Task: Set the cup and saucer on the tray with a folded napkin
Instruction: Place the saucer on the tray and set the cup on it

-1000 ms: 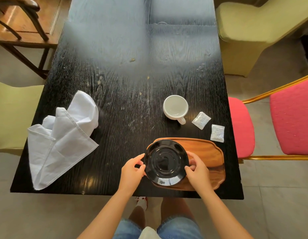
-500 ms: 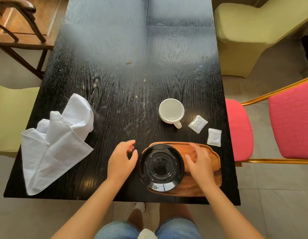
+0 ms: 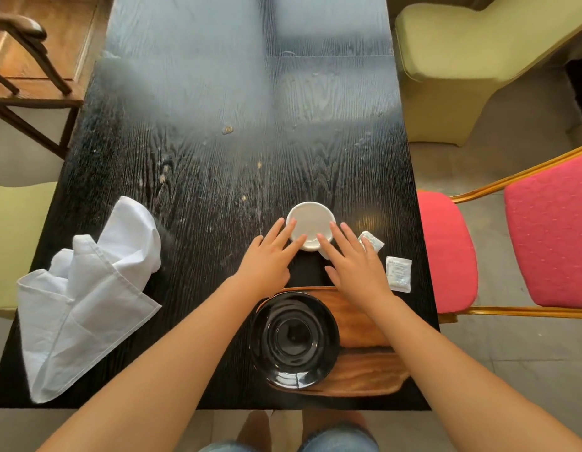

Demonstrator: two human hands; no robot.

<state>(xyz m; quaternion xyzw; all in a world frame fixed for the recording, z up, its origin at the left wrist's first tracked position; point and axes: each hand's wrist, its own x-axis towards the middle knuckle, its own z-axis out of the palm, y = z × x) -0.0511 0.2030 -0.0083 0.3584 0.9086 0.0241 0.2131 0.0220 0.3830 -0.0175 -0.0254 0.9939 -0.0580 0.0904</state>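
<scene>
Both spread hands, left hand (image 3: pixel 266 259) and right hand (image 3: pixel 354 262), reach the white cup (image 3: pixel 310 225), perhaps touching; next, lift it onto the black saucer (image 3: pixel 294 339).

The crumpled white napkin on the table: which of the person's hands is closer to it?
Left. The left hand reaches toward the white cup, with bare table between it and the napkin. The right hand is farther, beyond the cup's other side.

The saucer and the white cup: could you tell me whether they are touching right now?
Apart. The head view shows the saucer on the tray, with a strip of bare table between it and the cup.
</scene>
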